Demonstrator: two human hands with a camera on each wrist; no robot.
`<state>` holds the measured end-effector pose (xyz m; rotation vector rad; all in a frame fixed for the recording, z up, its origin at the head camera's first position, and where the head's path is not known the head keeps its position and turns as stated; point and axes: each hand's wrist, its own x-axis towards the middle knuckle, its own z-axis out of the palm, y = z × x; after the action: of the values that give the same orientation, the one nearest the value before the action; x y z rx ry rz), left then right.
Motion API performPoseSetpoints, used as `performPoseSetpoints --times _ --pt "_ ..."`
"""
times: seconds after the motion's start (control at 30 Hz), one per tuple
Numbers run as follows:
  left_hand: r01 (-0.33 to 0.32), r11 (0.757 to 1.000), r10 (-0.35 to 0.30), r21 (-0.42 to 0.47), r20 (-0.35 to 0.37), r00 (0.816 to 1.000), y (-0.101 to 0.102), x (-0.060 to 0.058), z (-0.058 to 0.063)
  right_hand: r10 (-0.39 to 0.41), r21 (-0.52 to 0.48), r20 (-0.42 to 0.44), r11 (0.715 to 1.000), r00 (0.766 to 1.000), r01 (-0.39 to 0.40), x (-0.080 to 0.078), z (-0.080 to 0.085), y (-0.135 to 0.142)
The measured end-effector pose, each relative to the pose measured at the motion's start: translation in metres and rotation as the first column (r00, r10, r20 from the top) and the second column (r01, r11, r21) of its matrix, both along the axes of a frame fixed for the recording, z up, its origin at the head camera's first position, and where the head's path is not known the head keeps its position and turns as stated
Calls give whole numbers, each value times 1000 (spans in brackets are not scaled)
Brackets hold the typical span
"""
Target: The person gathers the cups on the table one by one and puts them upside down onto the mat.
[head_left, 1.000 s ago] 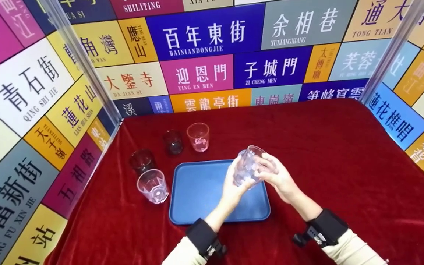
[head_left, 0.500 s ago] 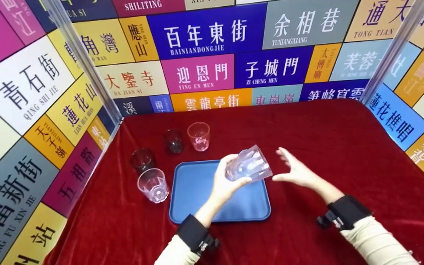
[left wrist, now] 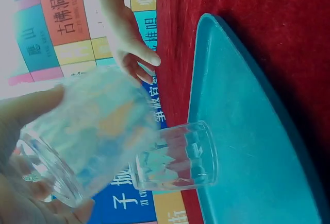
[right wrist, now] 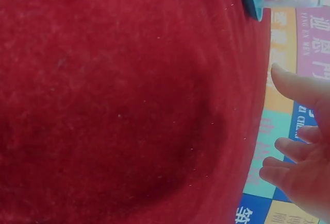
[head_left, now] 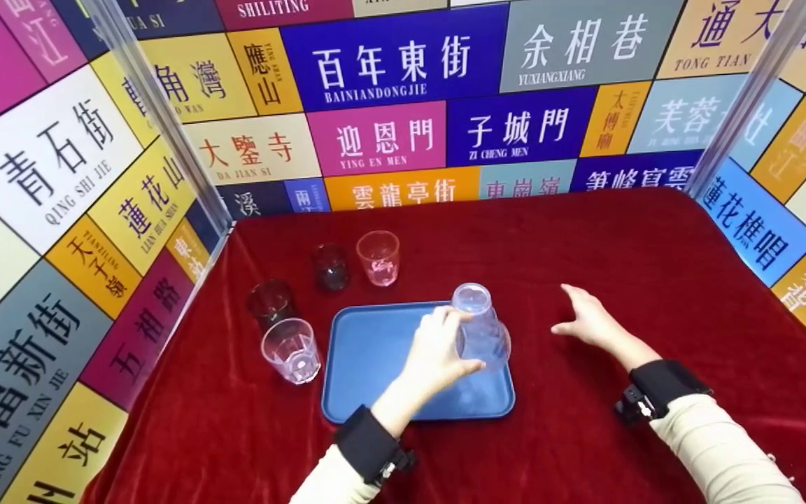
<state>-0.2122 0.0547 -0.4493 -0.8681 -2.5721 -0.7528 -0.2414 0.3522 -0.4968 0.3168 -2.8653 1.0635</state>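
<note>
My left hand (head_left: 434, 350) grips a clear drinking glass (head_left: 485, 344) over the right part of the blue tray (head_left: 382, 364). Fingers wrap one side and the thumb the other; in the left wrist view this glass (left wrist: 103, 131) is large and blurred, its mouth tilted down. Just beyond it, a second clear glass (head_left: 473, 297) stands base up at the tray's far right; the left wrist view shows that glass (left wrist: 175, 157) on the tray surface. To the right of the tray, my right hand (head_left: 588, 318) hovers above the cloth with spread fingers, holding nothing.
Left of the tray are a clear glass (head_left: 291, 351) and a dark glass (head_left: 271, 304) behind it. Farther back stand another dark glass (head_left: 331, 267) and a pink glass (head_left: 378, 259). A red velvet cloth (head_left: 620, 266) covers the table; printed panels (head_left: 389, 70) wall it in.
Both hands held the glass at first. The right hand let go and moved away right, while the left hand turned the glass over from mouth up to mouth down.
</note>
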Motion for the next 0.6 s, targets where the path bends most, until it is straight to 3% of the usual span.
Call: performPoseSetpoints --times 0.1,0.27,0.43,0.6 --pt "-24 984 22 -176 -17 1000 4 2 -1 -14 18 2 1000 1000 14 -2 -2 0" --pt "-11 928 -1 -372 -32 999 12 2 -5 -78 110 71 991 994 70 -12 -4 -6" --pt "25 872 -47 -490 -33 998 26 4 -11 -84 133 82 988 993 73 -13 -6 -13" --pt "52 841 -73 -538 -17 997 36 4 -16 -81 127 66 989 995 72 -11 -7 -18"
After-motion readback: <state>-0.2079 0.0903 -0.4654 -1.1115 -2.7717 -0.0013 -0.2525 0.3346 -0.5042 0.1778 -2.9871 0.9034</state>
